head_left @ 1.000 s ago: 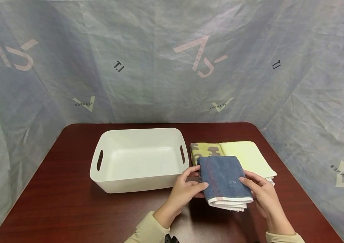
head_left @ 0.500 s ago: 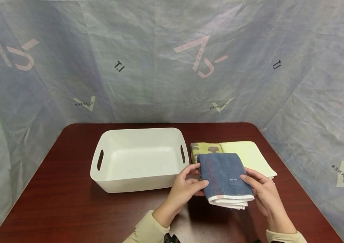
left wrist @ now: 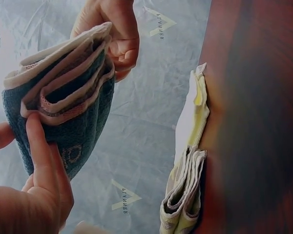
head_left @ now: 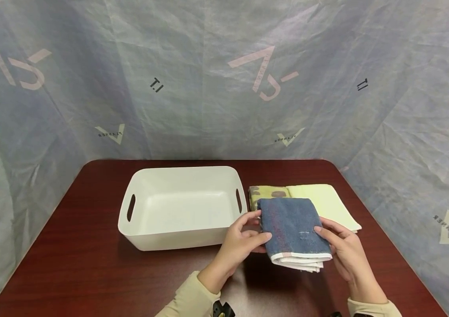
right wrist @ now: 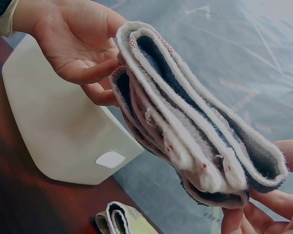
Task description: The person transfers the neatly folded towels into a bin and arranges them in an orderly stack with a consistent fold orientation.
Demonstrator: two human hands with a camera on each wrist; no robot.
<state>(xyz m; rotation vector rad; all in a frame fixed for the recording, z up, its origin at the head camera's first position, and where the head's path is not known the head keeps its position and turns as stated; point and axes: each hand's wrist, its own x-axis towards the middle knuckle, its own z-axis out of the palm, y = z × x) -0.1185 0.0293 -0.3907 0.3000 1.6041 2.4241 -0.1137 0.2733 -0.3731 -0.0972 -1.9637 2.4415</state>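
A folded blue towel (head_left: 291,226) with white hemmed edges is held up over the table by both hands. My left hand (head_left: 241,241) grips its left side, thumb on top and fingers beneath. On the opposite side my right hand (head_left: 343,246) pinches the edge, thumb on the upper face. The right wrist view shows the stacked layers of the towel (right wrist: 185,117) end-on. Behind it lie a folded yellow-green towel (head_left: 264,192) with grey-brown patches, partly hidden, and a pale yellow folded towel (head_left: 323,202), side by side on the table.
A white plastic basket (head_left: 184,240) with oval handle holes stands left of the towels on the dark reddish table (head_left: 89,264). A grey printed sheet (head_left: 192,88) hangs around the back and sides.
Both hands have raised the blue towel slightly, away from the body, so it covers a bit more of the patterned towel. Both grips stay the same.
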